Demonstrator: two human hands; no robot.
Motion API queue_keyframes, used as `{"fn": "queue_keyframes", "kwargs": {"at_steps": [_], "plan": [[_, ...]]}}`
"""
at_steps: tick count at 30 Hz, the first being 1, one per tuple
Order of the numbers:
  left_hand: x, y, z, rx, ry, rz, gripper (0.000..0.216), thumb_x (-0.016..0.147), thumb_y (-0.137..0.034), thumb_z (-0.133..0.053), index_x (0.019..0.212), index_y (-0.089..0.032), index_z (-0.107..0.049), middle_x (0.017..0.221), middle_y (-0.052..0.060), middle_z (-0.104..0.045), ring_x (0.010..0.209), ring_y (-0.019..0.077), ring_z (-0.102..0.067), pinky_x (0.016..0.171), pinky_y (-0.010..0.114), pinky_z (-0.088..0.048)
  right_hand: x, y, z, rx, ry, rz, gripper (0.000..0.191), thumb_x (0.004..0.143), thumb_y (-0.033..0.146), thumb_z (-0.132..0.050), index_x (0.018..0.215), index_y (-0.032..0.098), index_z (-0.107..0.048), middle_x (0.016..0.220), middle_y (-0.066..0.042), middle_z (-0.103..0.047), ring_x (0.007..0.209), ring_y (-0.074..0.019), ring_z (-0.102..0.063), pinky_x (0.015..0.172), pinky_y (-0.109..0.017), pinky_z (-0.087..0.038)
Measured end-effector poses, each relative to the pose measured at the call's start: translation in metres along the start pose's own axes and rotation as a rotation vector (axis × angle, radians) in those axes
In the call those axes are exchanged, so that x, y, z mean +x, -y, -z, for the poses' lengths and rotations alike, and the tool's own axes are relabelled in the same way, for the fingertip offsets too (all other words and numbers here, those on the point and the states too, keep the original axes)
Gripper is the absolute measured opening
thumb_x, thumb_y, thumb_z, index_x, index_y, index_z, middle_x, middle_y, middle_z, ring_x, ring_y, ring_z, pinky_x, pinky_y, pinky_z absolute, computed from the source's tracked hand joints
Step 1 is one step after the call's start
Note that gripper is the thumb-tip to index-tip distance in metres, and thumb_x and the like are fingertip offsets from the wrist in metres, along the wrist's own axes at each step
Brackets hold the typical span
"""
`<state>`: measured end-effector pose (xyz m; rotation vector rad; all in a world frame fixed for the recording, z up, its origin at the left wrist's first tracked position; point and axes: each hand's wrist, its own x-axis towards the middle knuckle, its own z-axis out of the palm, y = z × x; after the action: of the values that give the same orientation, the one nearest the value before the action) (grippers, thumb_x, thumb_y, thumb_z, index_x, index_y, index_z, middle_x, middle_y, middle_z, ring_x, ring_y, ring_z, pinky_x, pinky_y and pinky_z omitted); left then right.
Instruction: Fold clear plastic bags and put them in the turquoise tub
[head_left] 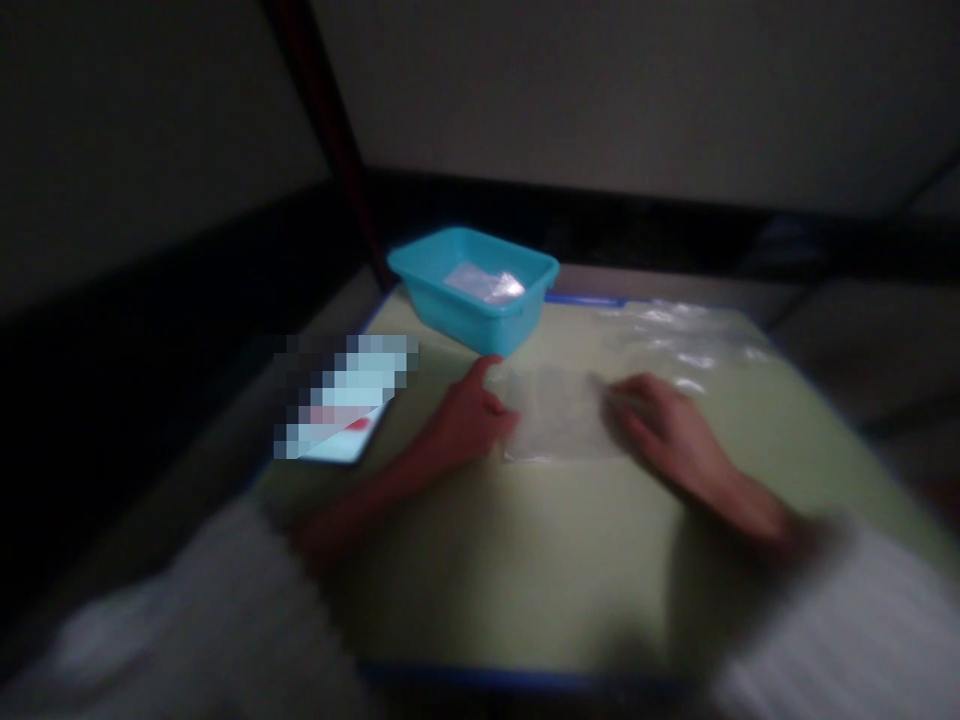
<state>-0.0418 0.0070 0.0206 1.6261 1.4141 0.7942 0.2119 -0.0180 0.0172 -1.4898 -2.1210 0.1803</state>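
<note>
Left hand (469, 425) is spread, thumb and forefinger apart at the bag's (555, 420) left edge; right hand (671, 430) is narrow at its right edge, blur hiding whether it grips. One table (525, 570) bears one blue tub (469, 315), a clear plastic heap (690, 335) at far right, one screen (345, 445) at left, and the one bag flat between both hands. Work looks partway: some plastic (480, 283) lies in the tub, the heap outside; neither can be counted.
</note>
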Motion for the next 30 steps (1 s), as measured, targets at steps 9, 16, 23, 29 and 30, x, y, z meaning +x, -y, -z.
{"fn": "queue_keyframes", "kwargs": {"at_steps": [9,16,23,29,30], "plan": [[0.028,-0.001,-0.009,-0.092,-0.154,0.016,0.053,0.068,-0.011,-0.067,0.114,-0.019,-0.041,0.065,-0.009,-0.055,0.041,0.0046,-0.046,0.038,0.014,-0.035,0.001,-0.001,-0.001,-0.024,0.083,-0.044,0.025,0.082,0.025,-0.045,0.103,0.016,-0.055,0.097,-0.014,-0.066,0.083,-0.0264,-0.063,0.072,-0.04,-0.048],[0.031,0.011,-0.008,0.065,-0.21,-0.101,0.046,0.067,-0.011,-0.064,0.108,-0.019,-0.045,0.069,-0.005,-0.058,0.054,0.0084,-0.053,0.051,0.018,-0.041,0.0,-0.003,0.0,-0.047,0.104,-0.068,0.023,0.083,0.026,-0.045,0.101,0.015,-0.054,0.094,-0.014,-0.067,0.078,-0.025,-0.062,0.067,-0.037,-0.048],[0.022,0.014,-0.004,0.446,-0.286,-0.34,0.037,0.07,-0.012,-0.059,0.106,-0.018,-0.051,0.096,0.003,-0.059,0.085,0.0172,-0.057,0.073,0.028,-0.047,0.0,-0.003,-0.002,-0.111,0.058,0.001,0.029,0.083,0.025,-0.046,0.109,0.015,-0.056,0.102,-0.015,-0.066,0.09,-0.0289,-0.063,0.077,-0.043,-0.05],[0.012,0.016,-0.007,0.556,-0.043,-0.634,0.023,0.08,-0.018,-0.054,0.103,-0.015,-0.057,0.115,0.01,-0.058,0.112,0.0217,-0.051,0.1,0.037,-0.04,0.004,0.0,-0.003,-0.104,0.111,0.203,0.037,0.089,0.025,-0.042,0.121,0.014,-0.056,0.123,-0.016,-0.061,0.112,-0.0293,-0.057,0.094,-0.049,-0.044],[0.01,0.016,-0.007,0.571,0.003,-0.641,0.025,0.082,-0.021,-0.053,0.106,-0.014,-0.057,0.121,0.011,-0.056,0.116,0.0223,-0.05,0.102,0.038,-0.038,0.004,0.001,-0.004,-0.11,0.14,0.223,0.039,0.09,0.026,-0.041,0.124,0.015,-0.054,0.127,-0.016,-0.059,0.115,-0.0293,-0.055,0.097,-0.052,-0.042]]}}
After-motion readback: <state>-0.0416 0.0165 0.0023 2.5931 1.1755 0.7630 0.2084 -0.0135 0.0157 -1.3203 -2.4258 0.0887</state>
